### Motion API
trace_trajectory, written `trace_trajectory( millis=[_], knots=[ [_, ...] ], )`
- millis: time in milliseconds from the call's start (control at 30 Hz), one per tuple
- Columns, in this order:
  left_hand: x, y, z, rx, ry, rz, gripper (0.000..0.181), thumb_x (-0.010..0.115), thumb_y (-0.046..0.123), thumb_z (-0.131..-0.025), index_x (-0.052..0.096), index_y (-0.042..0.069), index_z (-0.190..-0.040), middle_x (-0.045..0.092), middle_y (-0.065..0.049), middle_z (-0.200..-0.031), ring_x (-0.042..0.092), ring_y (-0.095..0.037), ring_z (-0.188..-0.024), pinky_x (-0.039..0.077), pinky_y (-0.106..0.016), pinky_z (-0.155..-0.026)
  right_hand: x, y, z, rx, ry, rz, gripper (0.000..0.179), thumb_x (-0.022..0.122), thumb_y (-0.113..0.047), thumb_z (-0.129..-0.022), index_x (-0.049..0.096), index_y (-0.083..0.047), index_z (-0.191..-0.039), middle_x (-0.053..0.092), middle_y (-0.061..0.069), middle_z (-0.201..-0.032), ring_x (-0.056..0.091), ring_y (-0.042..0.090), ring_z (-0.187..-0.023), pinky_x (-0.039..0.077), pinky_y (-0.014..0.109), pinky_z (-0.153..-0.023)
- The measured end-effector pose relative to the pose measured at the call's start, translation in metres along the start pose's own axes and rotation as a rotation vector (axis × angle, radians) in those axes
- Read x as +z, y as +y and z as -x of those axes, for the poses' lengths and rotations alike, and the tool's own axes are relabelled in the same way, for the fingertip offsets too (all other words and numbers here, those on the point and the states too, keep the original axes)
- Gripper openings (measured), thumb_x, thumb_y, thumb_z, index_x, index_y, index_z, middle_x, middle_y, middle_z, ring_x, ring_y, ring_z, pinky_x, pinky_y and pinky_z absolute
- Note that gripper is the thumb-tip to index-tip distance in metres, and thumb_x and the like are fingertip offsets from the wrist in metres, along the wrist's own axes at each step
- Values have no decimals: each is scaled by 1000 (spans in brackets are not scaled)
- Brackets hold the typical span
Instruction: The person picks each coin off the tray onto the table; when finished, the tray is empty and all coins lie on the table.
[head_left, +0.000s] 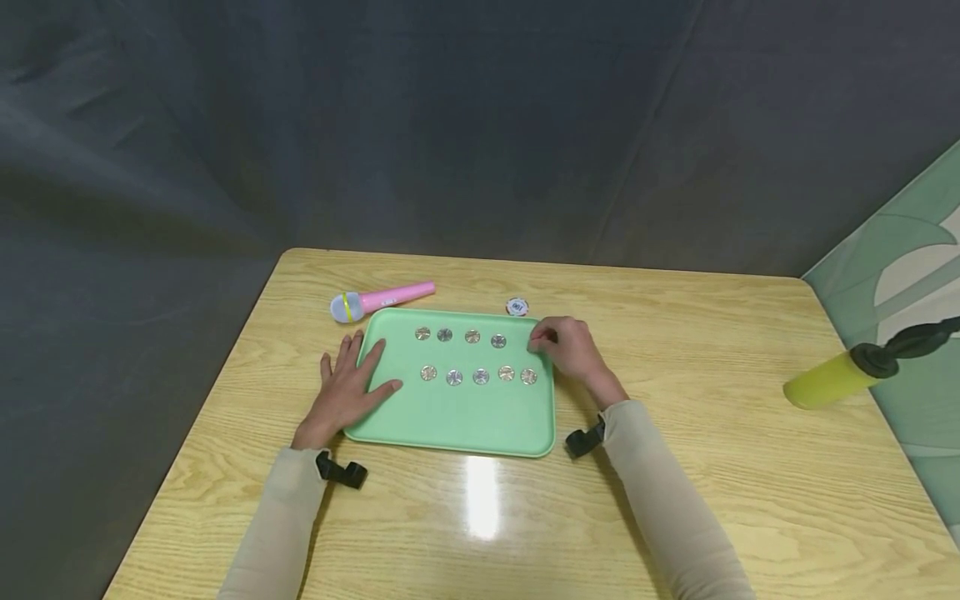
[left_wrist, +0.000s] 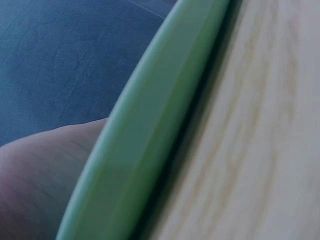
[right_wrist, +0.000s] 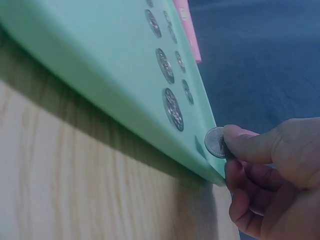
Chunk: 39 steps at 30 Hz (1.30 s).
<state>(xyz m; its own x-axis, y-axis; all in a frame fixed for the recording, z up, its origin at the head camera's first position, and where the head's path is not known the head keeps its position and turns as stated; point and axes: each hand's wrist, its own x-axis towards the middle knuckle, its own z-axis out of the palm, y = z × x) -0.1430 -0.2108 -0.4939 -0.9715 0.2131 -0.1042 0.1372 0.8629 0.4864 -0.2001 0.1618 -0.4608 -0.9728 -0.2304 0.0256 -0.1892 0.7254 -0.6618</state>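
Observation:
A light green tray (head_left: 450,421) lies on the table, with several coins set out in two rows. The front row includes a coin (head_left: 481,377) near the tray's middle; the back row ends with a coin (head_left: 498,341) on the right. Between thumb and forefinger, my right hand (head_left: 572,346) pinches a silver coin (right_wrist: 216,142) over the tray's back right corner. My left hand (head_left: 347,396) rests with fingers spread across the tray's left rim. In the left wrist view, the tray's edge (left_wrist: 145,120) hides most of that hand.
A pink toy microphone (head_left: 393,296) lies behind the tray's back left corner. Behind the back rim is a white round chip (head_left: 517,307). A yellow-green bottle (head_left: 828,381) with a dark top is at the table's far right. A dark curtain (head_left: 480,133) hangs behind the table.

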Motion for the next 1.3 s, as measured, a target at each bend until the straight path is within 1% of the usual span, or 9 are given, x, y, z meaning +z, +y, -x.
trace_trajectory(
  millis=[133, 233, 400, 567, 833, 1000, 1167, 1300],
  knots=[
    [0, 0, 0, -1, 2, -6, 83, 54, 55, -97, 22, 13, -161, -1, -24, -169, -5, -46, -156, -8, -72, -119, -5, 2, 1, 14, 13, -54, 8, 73, -9, -90, 75, -4, -96, 73, 12, -89, 62, 19, -78, 51, 27, -72],
    [0, 0, 0, 1, 3, -11, 83, 54, 55, -97, 22, 13, -161, -1, -24, -169, -4, -46, -156, -8, -72, -119, -8, 4, 1, 35, 16, -89, 10, 73, -11, -91, 74, -3, -97, 74, 13, -91, 63, 19, -79, 52, 25, -70],
    [1, -1, -1, 5, 4, -12, 83, 55, 55, -97, 22, 13, -161, -1, -24, -169, -4, -46, -156, -7, -73, -119, -12, 7, 2, 57, 30, -133, 11, 72, -10, -92, 73, -1, -98, 75, 15, -93, 68, 20, -77, 55, 26, -69],
    [2, -2, -1, 11, 7, -9, 83, 55, 55, -97, 22, 13, -161, 0, -24, -169, -4, -46, -156, -7, -73, -118, -15, 12, 2, 96, 47, -181, 10, 70, -8, -93, 73, 0, -99, 73, 17, -93, 69, 19, -73, 56, 26, -67],
    [1, -1, -1, 10, 7, -10, 83, 55, 54, -97, 23, 13, -161, 0, -24, -169, -4, -46, -156, -7, -73, -118, -23, 21, 5, 141, 71, -263, 14, 65, -6, -96, 71, 5, -103, 71, 22, -97, 72, 18, -73, 61, 25, -66],
    [0, 0, 0, 15, 10, 5, 82, 56, 53, -97, 23, 12, -160, 0, -25, -169, -4, -46, -156, -8, -73, -118, -27, 29, 6, 158, 76, -277, 17, 62, -4, -98, 70, 8, -107, 71, 25, -99, 72, 12, -70, 60, 21, -65],
    [0, 0, -1, 15, 10, 6, 82, 55, 53, -97, 23, 13, -161, 0, -24, -169, -4, -46, -156, -8, -73, -118, -31, 35, 7, 179, 79, -305, 18, 61, -1, -97, 68, 11, -108, 71, 30, -101, 70, 7, -68, 60, 21, -65],
    [0, 0, -1, 16, 8, 5, 82, 55, 53, -97, 23, 13, -161, 0, -24, -169, -4, -46, -156, -8, -73, -118, -32, 41, 8, 205, 75, -331, 19, 59, 1, -97, 67, 13, -110, 70, 30, -101, 70, 4, -67, 61, 21, -66]
  ],
)
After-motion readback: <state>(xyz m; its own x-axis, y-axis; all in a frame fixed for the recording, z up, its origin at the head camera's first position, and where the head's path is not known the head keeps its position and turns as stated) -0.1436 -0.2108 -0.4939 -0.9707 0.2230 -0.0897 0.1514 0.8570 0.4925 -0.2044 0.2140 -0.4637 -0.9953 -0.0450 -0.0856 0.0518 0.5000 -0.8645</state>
